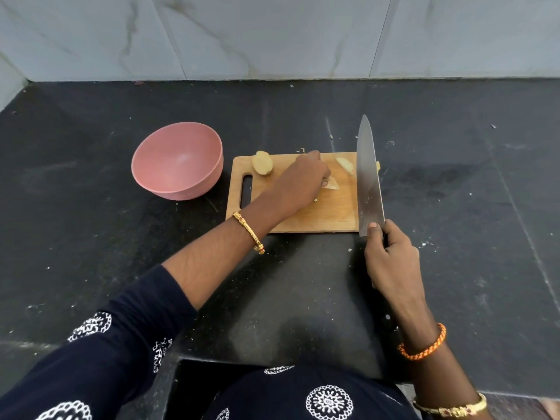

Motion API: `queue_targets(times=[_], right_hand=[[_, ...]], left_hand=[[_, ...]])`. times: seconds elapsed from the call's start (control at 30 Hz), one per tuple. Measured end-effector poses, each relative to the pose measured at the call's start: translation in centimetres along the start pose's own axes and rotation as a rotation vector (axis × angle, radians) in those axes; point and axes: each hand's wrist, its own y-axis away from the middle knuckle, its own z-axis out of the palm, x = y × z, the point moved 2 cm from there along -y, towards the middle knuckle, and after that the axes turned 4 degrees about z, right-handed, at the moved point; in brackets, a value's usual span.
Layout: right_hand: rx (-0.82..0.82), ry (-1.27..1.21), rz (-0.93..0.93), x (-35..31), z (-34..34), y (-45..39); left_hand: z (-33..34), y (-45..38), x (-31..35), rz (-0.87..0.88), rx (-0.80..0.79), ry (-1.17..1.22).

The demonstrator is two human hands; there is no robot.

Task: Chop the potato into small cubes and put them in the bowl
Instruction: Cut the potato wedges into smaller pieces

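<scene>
A wooden cutting board lies on the dark counter. A potato half rests cut face up at its far left corner. A potato wedge lies near the far right. My left hand reaches over the board's middle, fingers closed on another potato piece that is mostly hidden beneath them. My right hand grips the handle of a large chef's knife, whose blade is raised over the board's right edge, tip pointing away from me. An empty pink bowl stands left of the board.
The black stone counter carries scattered small crumbs. A grey marble wall backs it. The counter's front edge runs just below my arms, with a recess at the bottom centre.
</scene>
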Motion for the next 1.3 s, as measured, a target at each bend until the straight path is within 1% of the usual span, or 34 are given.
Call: queue_targets(times=[0.2,0.33,0.4,0.53,0.57,0.63,0.7,0.73,0.8,0.93,1.07,1.17,1.3], right_hand=[[-0.009,0.027,0.002,-0.2,-0.3,0.1],[-0.013,0.045,0.014,0.2,-0.2,0.4],[-0.003,0.039,0.011,0.3,-0.1,0.5],[0.025,0.012,0.003,0.3,-0.2,0.4],[0.032,0.002,0.001,0.3,-0.3,0.4],[0.041,-0.01,-0.003,0.2,-0.3,0.3],[0.05,-0.016,-0.008,0.0,-0.4,0.3],[0.053,-0.018,-0.013,-0.1,-0.4,0.3],[0.055,-0.022,-0.022,0.0,-0.5,0.3],[0.049,-0.031,-0.024,0.2,-0.4,0.3],[0.031,-0.022,-0.032,0.0,-0.1,0.5],[0.027,-0.024,-0.036,0.0,-0.1,0.6],[0.039,-0.029,-0.028,-0.1,-0.3,0.6]], left_hand=[[0.1,0.3,0.3,0.047,-0.036,-0.03],[0.0,0.8,0.1,0.035,-0.034,0.027],[-0.6,0.8,0.1,0.02,-0.037,0.094],[-2.1,-1.9,0.4,0.038,0.016,0.179],[-2.3,-2.8,0.5,0.045,-0.011,0.196],[-2.1,-4.5,0.8,0.08,-0.136,0.177],[-1.2,-5.6,1.1,0.127,-0.268,0.088],[-0.8,-5.9,1.2,0.148,-0.303,0.028],[-0.5,-6.3,1.2,0.181,-0.306,-0.035],[-1.4,-6.0,1.0,0.221,-0.304,-0.018],[-1.5,-6.2,1.0,0.265,-0.334,-0.079],[-1.4,-6.6,1.6,0.24,-0.354,-0.13],[-1.3,-6.9,1.5,0.116,-0.41,-0.042]])
